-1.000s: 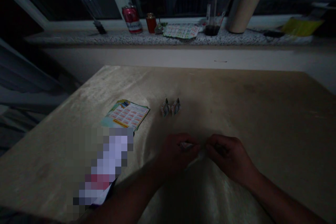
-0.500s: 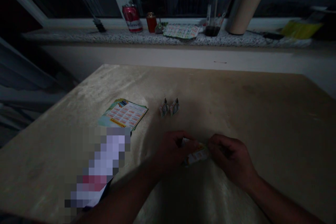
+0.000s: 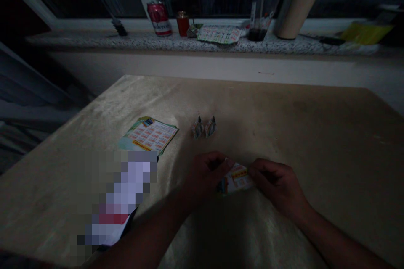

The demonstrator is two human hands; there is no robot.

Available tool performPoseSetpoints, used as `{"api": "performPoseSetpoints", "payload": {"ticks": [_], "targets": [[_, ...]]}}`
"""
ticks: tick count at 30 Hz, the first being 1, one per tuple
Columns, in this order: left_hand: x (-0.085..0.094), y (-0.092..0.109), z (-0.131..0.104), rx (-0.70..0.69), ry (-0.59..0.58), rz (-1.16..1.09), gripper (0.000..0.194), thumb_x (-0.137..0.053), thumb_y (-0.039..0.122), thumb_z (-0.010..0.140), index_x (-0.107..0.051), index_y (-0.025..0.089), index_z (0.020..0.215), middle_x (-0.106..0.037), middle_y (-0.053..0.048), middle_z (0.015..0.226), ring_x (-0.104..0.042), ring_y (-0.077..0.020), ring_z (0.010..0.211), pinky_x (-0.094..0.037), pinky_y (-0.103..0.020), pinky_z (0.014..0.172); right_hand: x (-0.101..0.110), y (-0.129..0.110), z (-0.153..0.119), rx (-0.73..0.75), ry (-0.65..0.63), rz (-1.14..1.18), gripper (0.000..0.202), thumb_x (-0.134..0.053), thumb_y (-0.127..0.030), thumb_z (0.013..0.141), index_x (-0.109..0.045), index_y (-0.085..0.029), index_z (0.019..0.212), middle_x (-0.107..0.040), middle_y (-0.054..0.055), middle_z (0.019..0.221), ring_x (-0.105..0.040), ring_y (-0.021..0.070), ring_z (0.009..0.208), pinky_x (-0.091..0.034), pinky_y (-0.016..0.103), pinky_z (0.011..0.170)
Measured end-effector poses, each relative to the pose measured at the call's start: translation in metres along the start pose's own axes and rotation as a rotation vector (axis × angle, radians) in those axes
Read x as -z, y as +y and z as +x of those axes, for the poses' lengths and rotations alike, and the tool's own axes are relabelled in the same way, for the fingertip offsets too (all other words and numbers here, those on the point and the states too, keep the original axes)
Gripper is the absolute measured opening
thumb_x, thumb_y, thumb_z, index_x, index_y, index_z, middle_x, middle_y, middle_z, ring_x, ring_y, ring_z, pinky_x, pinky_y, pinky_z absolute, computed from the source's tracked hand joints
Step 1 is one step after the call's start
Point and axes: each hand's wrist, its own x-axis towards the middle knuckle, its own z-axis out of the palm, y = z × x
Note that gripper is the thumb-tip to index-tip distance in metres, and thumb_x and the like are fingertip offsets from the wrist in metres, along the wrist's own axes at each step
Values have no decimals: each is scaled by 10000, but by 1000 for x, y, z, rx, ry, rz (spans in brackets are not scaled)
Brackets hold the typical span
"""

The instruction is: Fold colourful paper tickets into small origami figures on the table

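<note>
A small printed paper card (image 3: 238,178), partly folded, lies between my hands near the front middle of the table. My left hand (image 3: 206,176) pinches its upper left edge, thumb and forefinger together. On the other side my right hand (image 3: 276,180) grips the card's right corner between thumb and curled forefinger. Two small folded paper pieces (image 3: 197,128) stand upright side by side beyond my hands. To the left a fanned stack of printed cards (image 3: 151,134) rests flat on the table.
A pixelated, blurred object (image 3: 126,197) lies left of my left forearm. Across the wooden table (image 3: 268,105), the windowsill (image 3: 94,42) carries a red can (image 3: 159,19), an orange jar (image 3: 182,24), a lidded cup (image 3: 260,12), a cardboard tube (image 3: 298,4) and a yellow item (image 3: 366,32).
My left fingers have shifted up a little along the card, and more of its printed face shows. My right hand still grips the right corner.
</note>
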Motion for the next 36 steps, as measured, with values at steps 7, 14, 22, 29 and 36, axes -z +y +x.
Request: {"api": "performPoseSetpoints", "payload": {"ticks": [7,14,22,29,36], "targets": [[-2,0,-1,-8,9,-33,261,-732,398,810,-706,144,754,-670,0,660,-613,-112,573,-467,-205,537,-1,-4,-1,-18,-6,7,312,-601,-375,927,-643,-175,692,-577,-1,605,-521,124,545,-417,230,491],[-2,5,-1,-25,68,-76,213,-739,356,774,-698,148,790,-694,-6,693,-644,-127,611,-515,-217,574,1,-2,0,-24,38,25,316,-621,-368,912,-645,-173,665,-591,1,593,-534,119,538,-432,217,485],[-1,3,-1,-44,88,-77,158,-761,284,733,-670,159,766,-677,9,689,-635,-117,620,-520,-206,576,0,-1,-2,17,47,-2,268,-651,-338,885,-681,-176,673,-641,9,598,-570,118,533,-451,207,479],[-2,3,-3,-127,94,63,131,-739,251,728,-642,163,737,-630,23,657,-588,-107,589,-477,-201,546,-1,0,-4,181,129,-119,122,-695,-257,862,-724,-204,755,-755,18,701,-680,136,583,-540,207,530],[-1,6,-5,-157,86,81,98,-722,232,753,-651,168,732,-622,30,651,-580,-104,602,-466,-197,558,0,-9,-6,291,171,-262,108,-719,-177,838,-742,-219,742,-710,-40,593,-564,74,422,-430,160,394]]}}
